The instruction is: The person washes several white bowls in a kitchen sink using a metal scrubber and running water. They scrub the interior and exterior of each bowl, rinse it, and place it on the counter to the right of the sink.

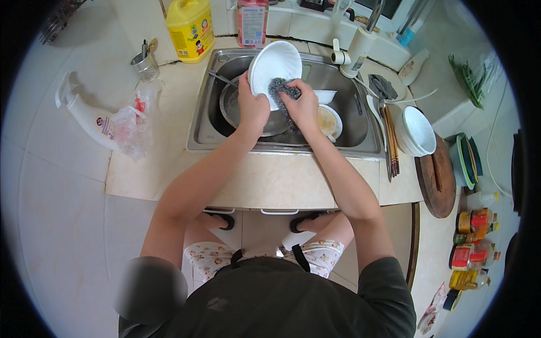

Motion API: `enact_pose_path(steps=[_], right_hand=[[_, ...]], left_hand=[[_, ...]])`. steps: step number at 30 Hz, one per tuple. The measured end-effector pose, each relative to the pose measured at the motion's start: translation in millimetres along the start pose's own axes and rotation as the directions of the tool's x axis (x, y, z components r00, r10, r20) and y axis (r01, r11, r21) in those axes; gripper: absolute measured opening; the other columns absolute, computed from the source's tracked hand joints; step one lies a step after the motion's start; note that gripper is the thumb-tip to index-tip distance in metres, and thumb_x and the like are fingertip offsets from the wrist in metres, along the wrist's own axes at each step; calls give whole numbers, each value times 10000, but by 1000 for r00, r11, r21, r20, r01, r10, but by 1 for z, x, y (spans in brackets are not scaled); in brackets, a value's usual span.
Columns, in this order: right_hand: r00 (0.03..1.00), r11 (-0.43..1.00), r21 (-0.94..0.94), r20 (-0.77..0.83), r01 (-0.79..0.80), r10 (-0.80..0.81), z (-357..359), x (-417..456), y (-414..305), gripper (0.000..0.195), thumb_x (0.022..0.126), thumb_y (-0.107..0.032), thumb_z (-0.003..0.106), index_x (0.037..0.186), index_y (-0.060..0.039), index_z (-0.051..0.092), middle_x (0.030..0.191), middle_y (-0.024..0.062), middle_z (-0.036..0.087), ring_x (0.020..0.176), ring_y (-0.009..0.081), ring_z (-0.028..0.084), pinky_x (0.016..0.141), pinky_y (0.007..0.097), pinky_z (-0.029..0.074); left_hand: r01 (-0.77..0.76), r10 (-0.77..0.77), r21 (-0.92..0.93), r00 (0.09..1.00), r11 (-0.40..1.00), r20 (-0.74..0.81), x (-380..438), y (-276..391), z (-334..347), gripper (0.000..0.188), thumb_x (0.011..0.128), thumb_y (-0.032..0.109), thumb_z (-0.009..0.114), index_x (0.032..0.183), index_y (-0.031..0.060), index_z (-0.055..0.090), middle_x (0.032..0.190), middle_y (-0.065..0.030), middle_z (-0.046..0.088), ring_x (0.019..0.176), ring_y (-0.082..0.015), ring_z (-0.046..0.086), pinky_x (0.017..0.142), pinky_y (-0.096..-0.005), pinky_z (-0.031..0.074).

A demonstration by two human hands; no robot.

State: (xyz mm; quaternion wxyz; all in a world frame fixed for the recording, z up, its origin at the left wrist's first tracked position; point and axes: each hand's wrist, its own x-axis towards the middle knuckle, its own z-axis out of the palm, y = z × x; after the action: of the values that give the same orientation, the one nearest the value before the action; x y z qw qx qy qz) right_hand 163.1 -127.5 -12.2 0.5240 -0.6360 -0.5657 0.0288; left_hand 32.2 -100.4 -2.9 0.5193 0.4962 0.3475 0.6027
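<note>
My left hand (253,104) grips a white bowl (281,57) by its left side, tilted so that its inside faces my right hand. My right hand (303,105) holds a grey scrubbing cloth (282,89) against the lower right of the bowl's inside. Both hands are above a stainless steel sink (203,134). In the sink, a large metal pan (228,107) lies on the left with a metal utensil handle (222,78) over its rim. Right of my right hand are a small white dish (325,96) and a white cup or bowl with cloudy liquid (327,121).
Stacked white bowls (418,131), chopsticks (391,141) and a round wooden board (437,181) stand right of the sink. A tap (355,53) rises behind it, near a yellow jug (191,31) and a pink bottle (252,23). At left lie a white spray bottle (91,120) and a plastic bag (135,122).
</note>
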Motion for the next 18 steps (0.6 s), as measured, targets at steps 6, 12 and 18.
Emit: enact_pose_path(steps=[6,12,18], right_hand=[[990,982,125,6,-139,139,10,-1,-2,304,695,-212,813,909,-62,656,883,171,692,857,334,671,779,394,506],[933,948,-129,-181,290,-310,-36,37,6,286,649,-31,757,910,-97,658,1087,132,616,929,363,631,799,410,522],[922,915,-198,-98,351,-375,-33,26,9,286,659,-48,765,913,-92,642,1103,134,608,927,361,633,782,419,525]], left_hand=[[-76,76,-19,997,997,12,-1,-10,0,649,703,-143,394,1335,7,382,1328,-187,459,1261,-290,464,1093,-359,310],[178,-192,89,962,980,194,-20,17,7,642,700,-141,424,1313,46,386,1251,-151,471,1182,-307,530,734,-352,605],[265,-270,54,936,963,226,-29,26,2,642,690,-145,413,1306,31,376,1274,-155,451,1161,-299,544,700,-354,606]])
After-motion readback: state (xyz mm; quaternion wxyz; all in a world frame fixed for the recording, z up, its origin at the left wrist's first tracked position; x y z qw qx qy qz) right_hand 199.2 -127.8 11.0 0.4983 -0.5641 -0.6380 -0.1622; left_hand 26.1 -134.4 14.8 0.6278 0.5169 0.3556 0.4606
